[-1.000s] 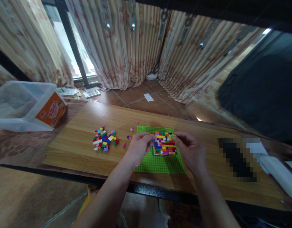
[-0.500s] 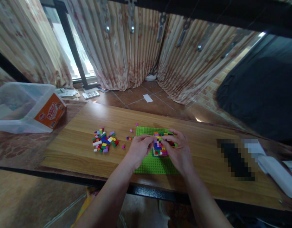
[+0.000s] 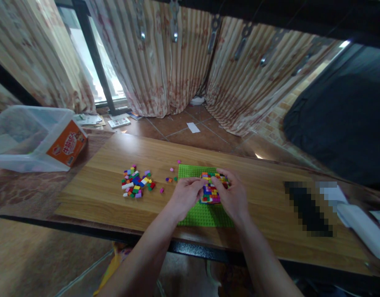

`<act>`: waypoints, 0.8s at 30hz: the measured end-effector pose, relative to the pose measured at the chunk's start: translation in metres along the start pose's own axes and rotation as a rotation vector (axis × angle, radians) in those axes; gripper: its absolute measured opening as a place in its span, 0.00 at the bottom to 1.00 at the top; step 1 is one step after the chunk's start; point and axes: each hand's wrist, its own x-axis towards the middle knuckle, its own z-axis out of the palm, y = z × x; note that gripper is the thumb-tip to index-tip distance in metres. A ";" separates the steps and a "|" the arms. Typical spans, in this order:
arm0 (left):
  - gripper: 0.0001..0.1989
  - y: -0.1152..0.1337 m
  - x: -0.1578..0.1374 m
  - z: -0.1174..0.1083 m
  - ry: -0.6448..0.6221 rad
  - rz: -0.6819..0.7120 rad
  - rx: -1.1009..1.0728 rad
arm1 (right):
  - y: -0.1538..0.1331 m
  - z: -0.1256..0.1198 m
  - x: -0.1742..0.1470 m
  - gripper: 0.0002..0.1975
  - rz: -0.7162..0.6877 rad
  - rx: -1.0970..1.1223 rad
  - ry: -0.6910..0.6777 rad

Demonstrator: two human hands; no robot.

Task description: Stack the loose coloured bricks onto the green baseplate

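Observation:
A block of many-coloured toy bricks (image 3: 211, 193) stands on a green studded baseplate (image 3: 197, 216). At its left edge is my left hand (image 3: 186, 196), thumb and fingers pinched together near the top; any small brick between the fingertips is hidden. My right hand (image 3: 233, 196) grips the block from the right, its thumb on top and its fingers curled round the far side. Both hands cover parts of the block. Left of the baseplate lies a loose pile of small bricks (image 3: 135, 183).
A few stray bricks, among them a pink brick (image 3: 161, 190), lie between pile and baseplate on the wooden table (image 3: 100, 198). A clear plastic bin (image 3: 31, 163) with an orange label stands at the left. At the right are a pixelated dark object (image 3: 310, 210) and a white object (image 3: 363, 231).
My right thumb and fingers have shifted slightly on the brick block, the thumb now a little higher. My left fingertips stay at its left edge. The view has moved slightly.

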 end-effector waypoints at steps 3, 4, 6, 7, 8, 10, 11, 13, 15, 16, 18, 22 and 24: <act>0.11 0.000 0.000 0.001 0.000 0.006 0.007 | 0.000 0.001 0.000 0.18 0.046 0.021 -0.026; 0.12 0.000 0.000 0.001 0.000 0.006 0.010 | 0.000 0.001 0.000 0.18 0.064 0.030 -0.028; 0.11 0.000 0.000 0.001 0.000 0.002 0.014 | -0.001 0.002 0.000 0.18 0.094 0.040 -0.024; 0.11 0.000 0.000 0.002 0.001 0.001 0.014 | -0.001 0.002 0.000 0.18 0.104 0.041 -0.022; 0.11 0.000 0.000 0.002 0.002 0.000 0.012 | -0.001 0.003 0.000 0.19 0.112 0.042 -0.021; 0.11 0.000 -0.001 0.002 0.004 0.001 0.006 | -0.002 0.003 0.000 0.19 0.133 0.041 -0.020; 0.11 0.000 -0.001 0.002 0.004 0.000 0.003 | -0.003 0.003 0.000 0.19 0.142 0.040 -0.019; 0.11 0.001 -0.001 0.002 0.005 -0.006 -0.001 | -0.003 0.004 0.001 0.19 0.148 0.037 -0.021; 0.11 0.001 -0.002 0.001 0.011 -0.013 -0.005 | -0.003 0.003 0.000 0.19 0.145 0.032 -0.022; 0.10 0.001 -0.002 0.001 0.016 -0.014 -0.008 | -0.003 0.003 0.000 0.19 0.143 0.031 -0.021; 0.10 0.002 -0.002 0.000 0.029 -0.015 -0.022 | -0.002 0.003 0.000 0.19 0.144 0.039 -0.018; 0.09 0.006 -0.001 -0.008 0.056 -0.002 -0.061 | 0.002 0.004 0.000 0.20 0.149 0.078 -0.049; 0.09 0.010 0.001 -0.015 0.076 0.027 -0.066 | 0.005 0.002 0.000 0.20 0.144 0.085 -0.046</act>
